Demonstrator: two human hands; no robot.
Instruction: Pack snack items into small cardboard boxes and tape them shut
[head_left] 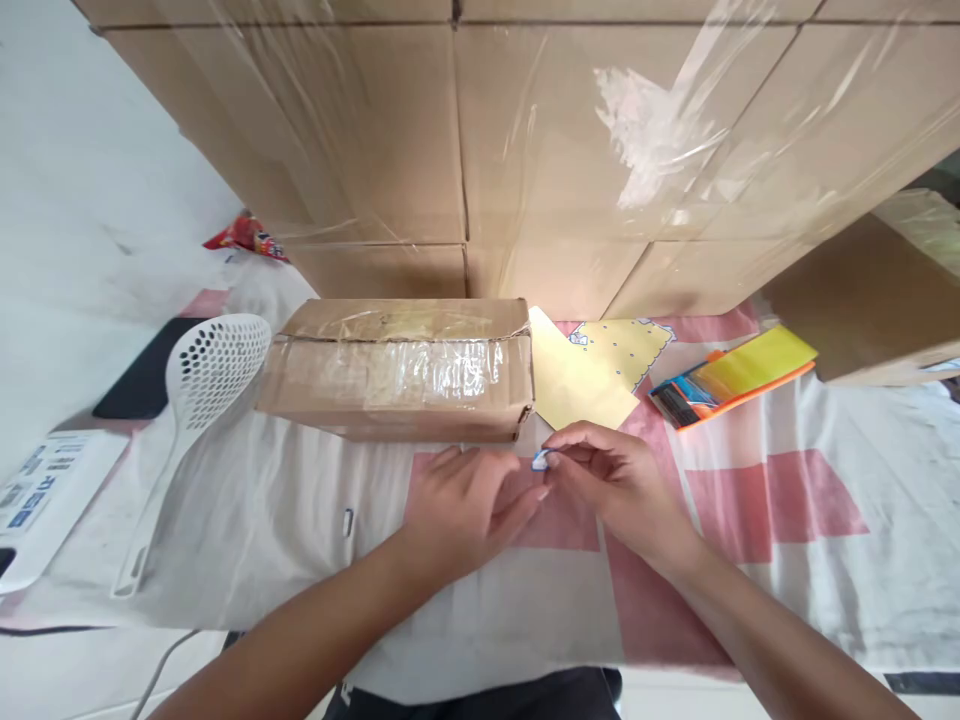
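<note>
Both hands meet over the middle of the cloth-covered table [787,440], just in front of a small cardboard box [397,368]. The right hand [619,480] pinches a tiny blue-and-white piece [540,459] between thumb and forefinger, the other fingers loosely curled. The left hand [469,505] lies half open with fingers stretched toward the piece, its fingertips just beside it; whether they touch it cannot be told. The piece is too small to make out what it is.

The small box, wrapped in clear tape, lies directly behind the hands and blocks the way forward. Beside its right end rest two yellow sheets [592,375], one plain and one dotted with a scalloped edge, near the right hand. Further right lies an orange and yellow packet [731,378], well apart from the hands. To the left of the box a white slotted spoon [199,400] lies with its handle pointing toward the near edge. A white device with blue labels [41,495] sits at the far left, and a dark flat pad [142,385] behind it. A wall of large cartons [525,130] under plastic film closes off the back, with a red wrapper [246,236] at its foot.
</note>
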